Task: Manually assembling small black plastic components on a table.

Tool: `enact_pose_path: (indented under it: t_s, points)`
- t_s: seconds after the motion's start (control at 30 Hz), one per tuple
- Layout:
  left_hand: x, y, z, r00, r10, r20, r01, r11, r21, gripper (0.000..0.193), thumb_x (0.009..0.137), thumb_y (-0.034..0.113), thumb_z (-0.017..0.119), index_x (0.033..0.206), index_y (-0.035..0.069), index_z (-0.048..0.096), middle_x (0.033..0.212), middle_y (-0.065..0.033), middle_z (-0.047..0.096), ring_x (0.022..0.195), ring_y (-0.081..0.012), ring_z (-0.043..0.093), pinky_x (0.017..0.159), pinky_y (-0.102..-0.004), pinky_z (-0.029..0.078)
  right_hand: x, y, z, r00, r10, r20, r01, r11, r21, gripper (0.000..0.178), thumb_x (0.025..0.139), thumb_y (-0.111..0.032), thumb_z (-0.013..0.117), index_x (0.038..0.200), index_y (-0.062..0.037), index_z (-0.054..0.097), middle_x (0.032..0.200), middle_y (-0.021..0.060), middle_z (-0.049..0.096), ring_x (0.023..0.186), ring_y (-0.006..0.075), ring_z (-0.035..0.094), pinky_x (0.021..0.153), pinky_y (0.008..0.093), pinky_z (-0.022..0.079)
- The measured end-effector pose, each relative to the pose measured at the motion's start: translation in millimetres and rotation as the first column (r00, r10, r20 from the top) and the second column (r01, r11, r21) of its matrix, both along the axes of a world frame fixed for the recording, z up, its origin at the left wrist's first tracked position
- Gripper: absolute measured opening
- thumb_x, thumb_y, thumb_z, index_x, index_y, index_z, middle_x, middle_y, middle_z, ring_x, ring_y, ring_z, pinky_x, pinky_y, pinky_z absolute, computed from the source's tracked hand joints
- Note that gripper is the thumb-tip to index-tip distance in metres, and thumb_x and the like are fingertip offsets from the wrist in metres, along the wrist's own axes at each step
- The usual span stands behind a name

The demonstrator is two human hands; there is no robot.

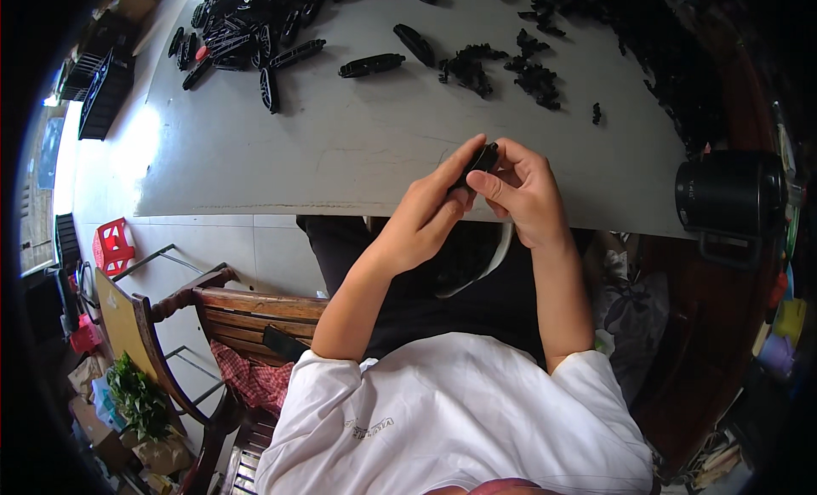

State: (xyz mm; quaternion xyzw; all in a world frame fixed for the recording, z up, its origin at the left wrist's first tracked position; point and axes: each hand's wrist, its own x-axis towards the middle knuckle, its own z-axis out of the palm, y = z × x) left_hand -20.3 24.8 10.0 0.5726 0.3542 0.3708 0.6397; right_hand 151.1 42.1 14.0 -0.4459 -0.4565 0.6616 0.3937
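Over the front edge of the grey table [340, 154], both my hands grip one black oblong plastic part [485, 160]. My left hand [431, 201] lies along its left side with the fingers held together. My right hand [529, 188] pinches its right side, thumb toward me. Most of the part is hidden by the fingers. Beyond the hands lie similar black oblong parts, one flat [372, 65] and one slanted [414, 45]. Small clusters of black pieces [470, 68] sit to their right, with one tiny black piece [597, 114] apart.
A heap of black oblong parts [242, 35] covers the far left. Many small black pieces [672, 61] are piled along the right. A black mug-like container [730, 193] stands at the right edge. A wooden bench [255, 312] and a red stool [114, 245] are at the left.
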Motion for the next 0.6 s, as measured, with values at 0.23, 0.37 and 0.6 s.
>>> enact_pose_path:
  t_s: [0.23,0.37,0.6]
  points:
    - [-8,47,-19,0.869,0.397,-0.296,-0.153,0.784,0.602,0.047,0.082,0.002,0.051,0.129,0.004,0.045,0.098,-0.0163,0.054,0.091,-0.0309,0.052,0.085,-0.0366,0.042,7,29,-19,0.930,-0.218,-0.297,0.226,0.974,-0.007,0.014,0.081,-0.009,0.057,0.094,-0.0045,0.053,0.086,0.0035,0.058,0.078,0.0092,0.057,0.066,0.0245,0.048]
    - [-37,97,-26,0.303,0.872,-0.385,-0.048,0.417,0.907,0.043,0.079,0.007,0.059,0.122,0.006,0.051,0.116,-0.0179,0.048,0.106,-0.0343,0.046,0.090,-0.0384,0.039,9,81,-25,0.878,-0.290,0.381,0.221,0.951,0.215,0.019,0.079,-0.012,0.059,0.095,-0.0036,0.052,0.082,0.0046,0.056,0.074,0.0177,0.055,0.076,0.0353,0.047]
    - [-48,104,-24,0.487,0.653,-0.580,-0.241,0.739,0.630,0.028,0.085,0.013,0.055,0.112,0.005,0.053,0.094,-0.0078,0.055,0.086,-0.0216,0.052,0.075,-0.0344,0.042,10,105,-32,0.756,-0.287,0.588,0.071,0.929,0.362,0.014,0.078,-0.013,0.067,0.081,-0.0013,0.061,0.062,-0.0002,0.056,0.052,0.0063,0.047,0.047,0.0233,0.036]
